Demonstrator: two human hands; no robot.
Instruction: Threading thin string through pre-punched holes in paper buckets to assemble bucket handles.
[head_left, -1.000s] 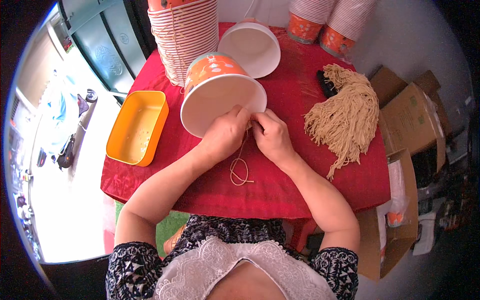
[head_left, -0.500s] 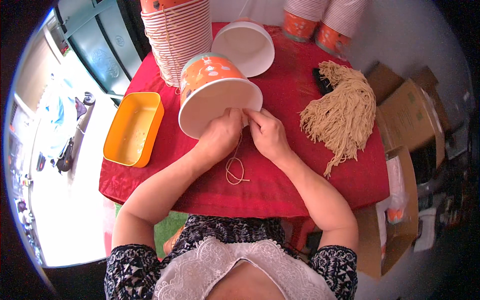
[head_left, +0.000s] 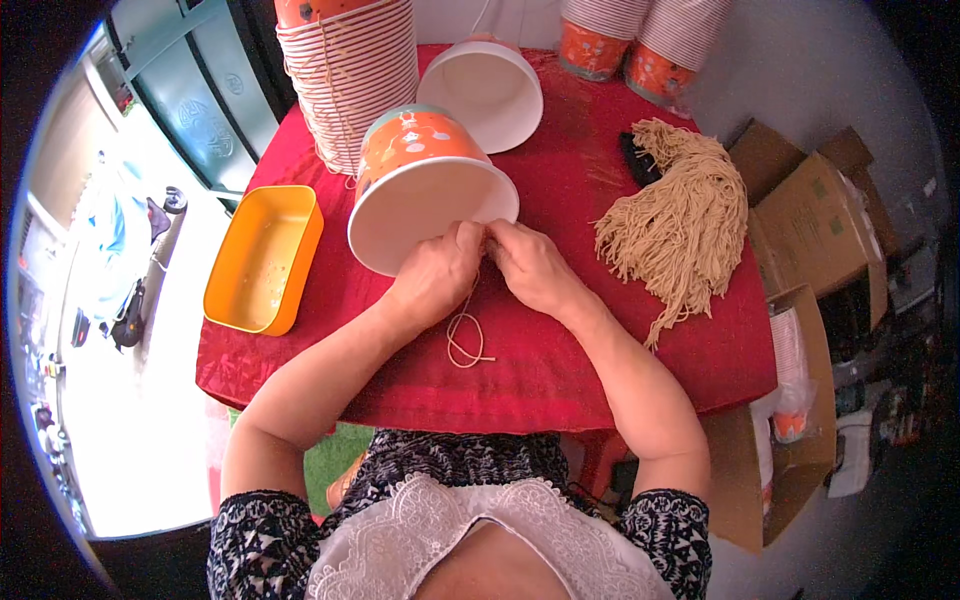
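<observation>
Head view: nearest me I see both forearms rising from the lower edge and bending inward over the red tablecloth point(head_left: 560, 370). A loop of tan string point(head_left: 466, 338) lies on the cloth just below the hands, its strand running up into the fingers. My left hand point(head_left: 437, 275) is curled, knuckles up, fingertips pinched on the string at the rim of the paper bucket point(head_left: 425, 185). My right hand point(head_left: 530, 265) sits just beside it, fingers likewise closed and pinching the same strand; the two hands touch at the fingertips.

The bucket lies tipped on its side, white mouth facing me, orange printed wall turned upward, its rim touching both hands. Left of it, near the table's edge, an orange plastic tray point(head_left: 262, 260) lies open side up. To the right, well apart from the hands, a bundle of tan strings point(head_left: 680, 225) is heaped on the cloth. Farther back sits another white bucket point(head_left: 482, 92), mouth toward me, and beside it on the left a tall stack of striped buckets point(head_left: 350, 75). More nested cups point(head_left: 625, 40) stand at the far right edge. Cardboard boxes point(head_left: 810, 215) lie off the table at right.
</observation>
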